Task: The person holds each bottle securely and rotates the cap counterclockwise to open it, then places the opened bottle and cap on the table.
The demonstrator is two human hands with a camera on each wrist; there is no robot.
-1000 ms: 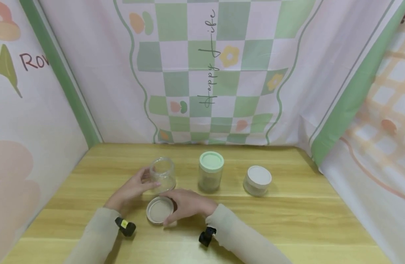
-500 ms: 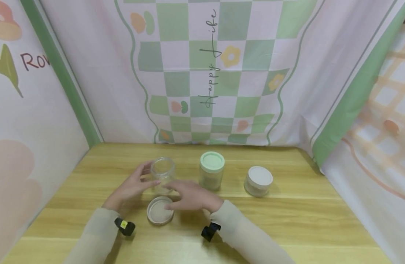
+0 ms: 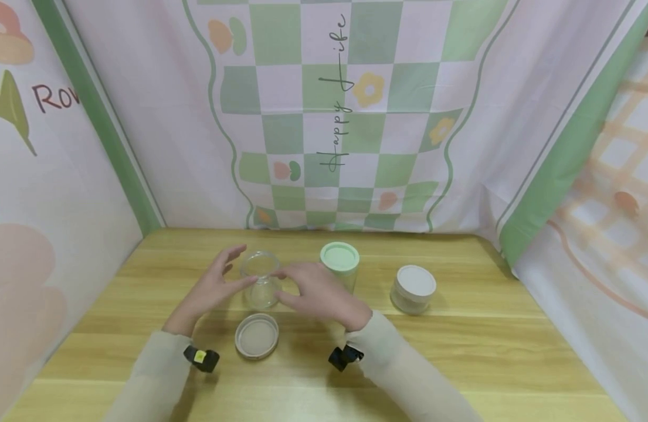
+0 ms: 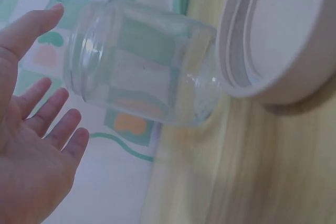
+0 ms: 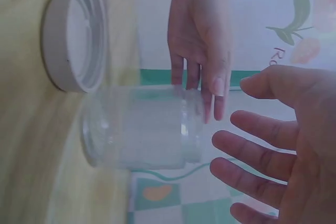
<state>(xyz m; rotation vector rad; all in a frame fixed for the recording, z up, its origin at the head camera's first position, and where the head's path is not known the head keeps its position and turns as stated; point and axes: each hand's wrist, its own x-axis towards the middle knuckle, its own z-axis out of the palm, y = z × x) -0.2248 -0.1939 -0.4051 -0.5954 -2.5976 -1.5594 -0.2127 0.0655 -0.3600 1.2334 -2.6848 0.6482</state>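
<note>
Clear, lidless cylindrical jar, likely glass (image 3: 264,292): upright on yellowish wood-grain table (image 3: 514,351), between our left hand (image 3: 213,288) and right hand (image 3: 322,293) | fingers: both spread wide, holding nothing | we judge it stiff, slippery, breakable; grip mid-body

The left hand (image 3: 210,290) is just left of the clear jar (image 3: 263,294), its palm turned to the jar and its fingers spread out. The right hand (image 3: 322,293) is just right of the jar, fingers apart and a little bent. The left arm (image 3: 146,375) and right arm (image 3: 413,375) stretch in from the near side of the jar. It's hard to tell if the left thumb touches it.
</note>
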